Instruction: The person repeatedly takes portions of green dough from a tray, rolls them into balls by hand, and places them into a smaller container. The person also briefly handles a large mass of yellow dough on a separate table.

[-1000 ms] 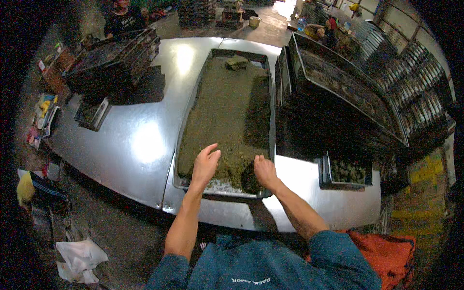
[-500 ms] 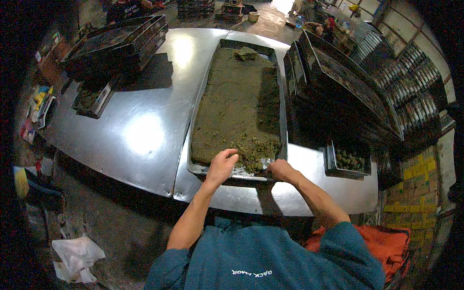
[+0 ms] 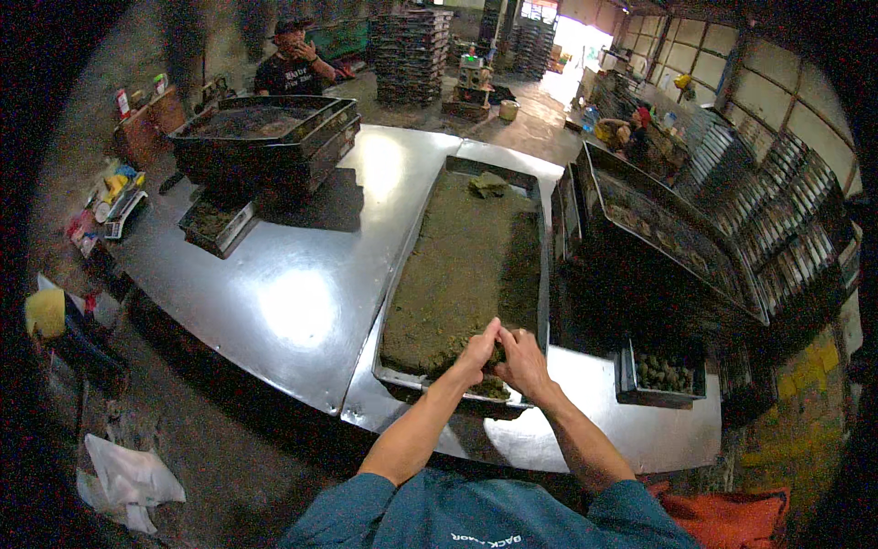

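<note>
A long shallow metal tray lies lengthwise before me, filled with a flat layer of greenish-brown, soil-like material. Over its near end my left hand and my right hand come together, fingertips pinched and touching. Whatever sits between the fingers is too small or hidden to make out. Beneath the hands the material is loose and crumbly. A separate flat chunk rests on the layer at the far end.
Stacked dark trays stand at the far left beside a small box. To the right, a large tilted tray leans close; nearer, a small bin holds dark lumps. A person is beyond the metal table; another sits farther right.
My hands have moved from apart at the tray's near edge to touching each other above the material. The view has tilted up, showing more of the room.
</note>
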Demonstrator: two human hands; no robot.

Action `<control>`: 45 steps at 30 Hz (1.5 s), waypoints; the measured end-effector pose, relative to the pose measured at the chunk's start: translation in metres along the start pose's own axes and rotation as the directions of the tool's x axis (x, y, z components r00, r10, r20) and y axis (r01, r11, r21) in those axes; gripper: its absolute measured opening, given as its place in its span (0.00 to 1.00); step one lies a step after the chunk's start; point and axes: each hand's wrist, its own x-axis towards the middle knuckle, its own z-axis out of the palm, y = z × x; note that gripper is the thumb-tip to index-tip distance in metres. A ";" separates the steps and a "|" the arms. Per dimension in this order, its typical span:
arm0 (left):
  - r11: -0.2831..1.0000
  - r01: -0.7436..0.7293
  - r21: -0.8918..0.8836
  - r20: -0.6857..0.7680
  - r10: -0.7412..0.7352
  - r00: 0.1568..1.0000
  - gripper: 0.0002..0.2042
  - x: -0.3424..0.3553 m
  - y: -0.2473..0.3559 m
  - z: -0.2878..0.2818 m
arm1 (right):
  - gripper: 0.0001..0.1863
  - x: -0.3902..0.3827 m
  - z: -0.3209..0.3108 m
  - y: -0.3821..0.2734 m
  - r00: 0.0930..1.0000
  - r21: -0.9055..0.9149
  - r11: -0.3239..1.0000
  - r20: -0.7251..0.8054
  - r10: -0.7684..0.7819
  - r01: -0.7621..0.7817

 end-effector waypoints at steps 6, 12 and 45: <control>0.776 -0.232 0.586 -0.195 0.414 0.889 0.38 0.026 -0.013 -0.003 | 0.17 0.015 0.016 0.026 0.964 0.295 0.949 0.263 0.032 -0.112; 0.673 -0.230 0.703 -0.247 0.535 0.808 0.30 0.039 -0.019 -0.039 | 0.15 0.028 0.035 0.066 0.859 0.618 0.599 0.409 0.307 -0.508; 0.939 -0.310 -0.146 -0.013 0.312 0.950 0.16 0.035 -0.022 -0.078 | 0.15 0.021 0.090 0.110 0.914 0.901 0.255 0.270 0.303 -0.351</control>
